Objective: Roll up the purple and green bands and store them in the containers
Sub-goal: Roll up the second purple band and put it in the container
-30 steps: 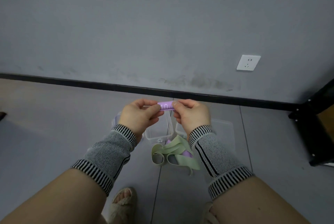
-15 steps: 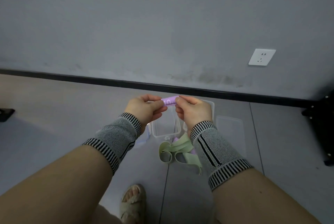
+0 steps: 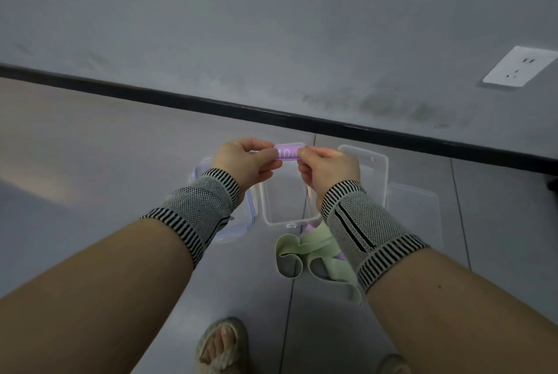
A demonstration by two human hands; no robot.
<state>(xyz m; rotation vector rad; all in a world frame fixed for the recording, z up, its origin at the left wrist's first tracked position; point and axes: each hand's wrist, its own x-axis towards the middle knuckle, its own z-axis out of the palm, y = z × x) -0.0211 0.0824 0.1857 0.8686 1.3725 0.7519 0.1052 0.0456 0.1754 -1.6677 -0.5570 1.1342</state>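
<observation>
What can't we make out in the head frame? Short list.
- purple band: its ends are covered by the left hand and right hand; print partly hidden.
- second purple band: mostly under the green bands and right wristband.
- containers: clear plastic, partly behind both wrists; count unclear.

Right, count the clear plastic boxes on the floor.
2 boxes. One sits open below the hands, the other beside it, partly behind the right hand. Loose lids lie on either side; more may be hidden.
</observation>
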